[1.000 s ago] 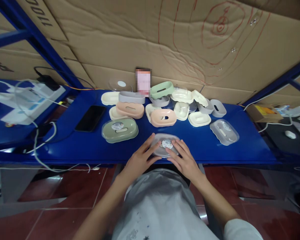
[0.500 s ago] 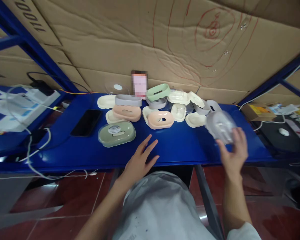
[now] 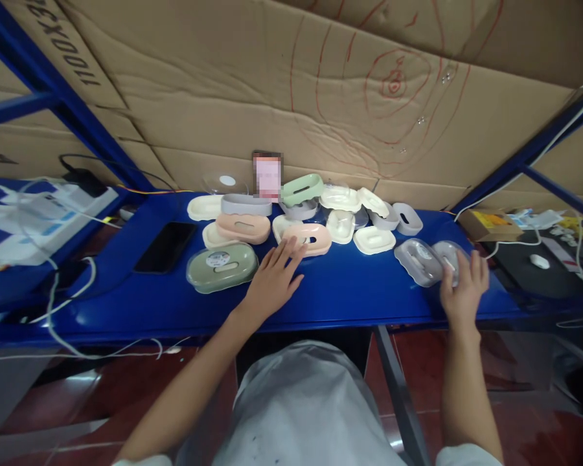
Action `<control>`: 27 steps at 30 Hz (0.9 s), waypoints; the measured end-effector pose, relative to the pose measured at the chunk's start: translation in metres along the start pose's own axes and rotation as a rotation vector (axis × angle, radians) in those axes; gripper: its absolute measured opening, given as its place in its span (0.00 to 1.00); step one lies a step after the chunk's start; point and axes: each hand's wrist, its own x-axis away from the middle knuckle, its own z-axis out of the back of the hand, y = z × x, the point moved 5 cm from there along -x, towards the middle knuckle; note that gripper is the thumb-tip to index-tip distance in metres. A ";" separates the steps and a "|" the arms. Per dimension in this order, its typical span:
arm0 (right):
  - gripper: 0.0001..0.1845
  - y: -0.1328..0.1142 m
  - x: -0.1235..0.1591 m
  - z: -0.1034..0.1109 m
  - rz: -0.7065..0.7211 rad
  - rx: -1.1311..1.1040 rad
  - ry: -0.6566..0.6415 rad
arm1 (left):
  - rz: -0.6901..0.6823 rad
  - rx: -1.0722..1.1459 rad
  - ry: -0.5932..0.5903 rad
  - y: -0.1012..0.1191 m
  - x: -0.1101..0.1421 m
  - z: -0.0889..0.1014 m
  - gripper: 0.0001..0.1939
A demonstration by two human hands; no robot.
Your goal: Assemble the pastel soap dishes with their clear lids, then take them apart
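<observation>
My left hand (image 3: pixel 274 278) reaches over the blue table with fingers stretched, its tips at the left part of a peach oval soap dish (image 3: pixel 323 241). To its left lies a green soap dish (image 3: pixel 233 273) under a clear cover with a round label. My right hand (image 3: pixel 464 288) has thumb and fingers around the near right end of a grey soap dish (image 3: pixel 447 252) with a clear cover. Touching that dish on the left is another grey covered soap dish (image 3: pixel 418 264) with a label. Behind are loose cream pieces (image 3: pixel 374 240), a light green dish (image 3: pixel 302 189) and a grey tray (image 3: pixel 246 205).
A black phone (image 3: pixel 165 247) lies flat at the left of the blue table (image 3: pixel 350 298). Another phone (image 3: pixel 268 175) leans against the cardboard wall (image 3: pixel 214 84). White cables (image 3: pixel 53 291) hang at the left edge; a small cardboard box (image 3: pixel 490 225) stands at right.
My left hand has moved forward onto the peach dish. The grey covered dishes at my right hand, blurred before, now rest side by side on the table. The camera view has shifted slightly.
</observation>
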 end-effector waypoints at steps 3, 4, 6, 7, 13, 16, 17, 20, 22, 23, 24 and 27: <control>0.28 -0.070 -0.004 -0.018 0.277 -0.146 -0.148 | -0.019 -0.038 0.028 0.000 -0.016 -0.001 0.20; 0.28 -0.089 -0.004 -0.028 0.321 -0.154 -0.206 | -0.030 -0.037 0.033 0.002 -0.016 0.001 0.16; 0.29 -0.118 -0.003 -0.048 0.341 -0.135 -0.305 | -0.050 -0.015 0.041 0.007 -0.007 0.007 0.09; 0.29 -0.128 -0.002 -0.057 0.330 -0.121 -0.343 | -0.052 0.008 0.051 0.010 0.002 0.010 0.08; 0.19 -0.189 0.028 -0.052 0.425 -0.331 -0.497 | 0.055 0.191 0.257 0.013 0.057 0.028 0.08; 0.20 -0.221 0.049 -0.033 0.505 -0.607 -0.544 | 0.071 0.226 0.284 0.015 0.061 0.025 0.09; 0.19 -0.227 0.052 -0.027 0.496 -0.674 -0.519 | 0.066 0.231 0.275 0.016 0.058 0.023 0.09; 0.17 -0.224 0.049 -0.017 0.336 -0.742 -0.329 | 0.033 0.240 0.213 0.021 0.046 0.016 0.09; 0.17 -0.218 0.045 -0.014 0.252 -0.697 -0.249 | -0.006 0.246 0.157 0.024 0.039 0.011 0.08; 0.18 -0.218 0.044 -0.015 0.271 -0.657 -0.259 | -0.031 0.250 0.121 0.026 0.037 0.009 0.09; 0.22 -0.220 0.045 -0.017 0.333 -0.612 -0.300 | -0.055 0.255 0.086 0.028 0.035 0.007 0.10; 0.26 -0.233 0.052 -0.024 0.564 -0.503 -0.451 | -0.098 0.268 0.007 0.030 0.036 0.002 0.12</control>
